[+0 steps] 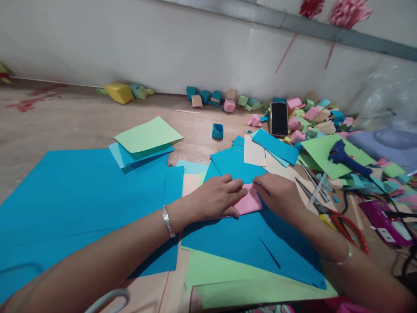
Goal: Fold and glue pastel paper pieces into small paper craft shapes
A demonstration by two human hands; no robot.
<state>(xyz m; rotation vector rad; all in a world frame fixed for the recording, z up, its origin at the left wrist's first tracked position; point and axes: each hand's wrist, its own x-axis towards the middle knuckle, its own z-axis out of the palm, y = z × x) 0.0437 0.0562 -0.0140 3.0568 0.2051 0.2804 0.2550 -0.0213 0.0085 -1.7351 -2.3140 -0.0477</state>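
A folded piece of pink paper (250, 201) lies on a large blue sheet (247, 243) in front of me. My left hand (221, 198) holds it down from the left, thumb along the near edge and fingers bent over the far part. At its upper right corner, my right hand (276, 193) has its fingers closed in a pinch on the edge. Part of the pink paper is hidden under the left fingers. Blue paper strips (275, 147) and a peach piece (254, 151) lie just beyond the hands.
Scissors (347, 226) and a blue glue gun (348, 158) lie to the right, near a phone (279, 119) and heaped small paper boxes (312, 114). A small blue box (217, 131) stands farther back. Green sheets (148, 135) rest at left over big blue paper (81, 204).
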